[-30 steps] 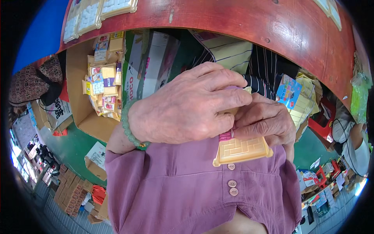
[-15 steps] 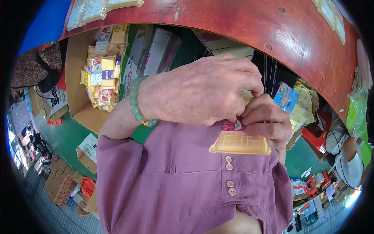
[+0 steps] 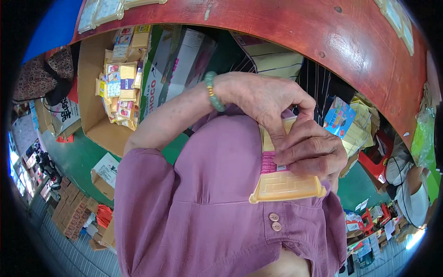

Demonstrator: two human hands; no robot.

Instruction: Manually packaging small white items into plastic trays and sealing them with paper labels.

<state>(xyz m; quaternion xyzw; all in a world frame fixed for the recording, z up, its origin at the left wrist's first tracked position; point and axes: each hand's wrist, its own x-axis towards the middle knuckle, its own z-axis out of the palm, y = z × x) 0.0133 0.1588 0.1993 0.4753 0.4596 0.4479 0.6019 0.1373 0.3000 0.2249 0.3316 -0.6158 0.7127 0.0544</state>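
A: Item one, the hands?

B: Left hand (image 3: 265, 99), raised before the chest, fingers curled down over the top of a pale yellow plastic tray (image 3: 284, 184); thumb and forefinger pinch its upper edge. A green bead bracelet (image 3: 213, 91) sits on that wrist. Right hand (image 3: 311, 150), just below and touching the left, fingers wrapped across the tray's middle. Both hands closed on the tray.

A: The tray itself?

B: Flat, rectangular, moulded with a stepped line pattern on the face turned toward the camera; a pink band (image 3: 267, 161) with a small white label runs across it under the right fingers. It is held upright against the purple sleeve (image 3: 207, 194), the lower rim flaring outward. Two small buttons (image 3: 275, 221) on the sleeve cuff sit just under the rim.

A: Surroundings, nearer first?

B: Behind the left forearm, an open cardboard box (image 3: 92, 92) holding stacked yellow packets (image 3: 121, 87) of the same sort, some with coloured labels. Beside it, a tall green and white carton (image 3: 173, 69). Right of the hands, a loose pile of further yellow trays and a blue printed card (image 3: 339, 115).

A: Farther out?

B: A curved red-brown tabletop (image 3: 350, 41) arches over the top of the view. Green floor (image 3: 78, 154) below the box, with small cartons (image 3: 107, 171) resting on it. A second person's patterned sleeve (image 3: 34, 76) at the far left edge.
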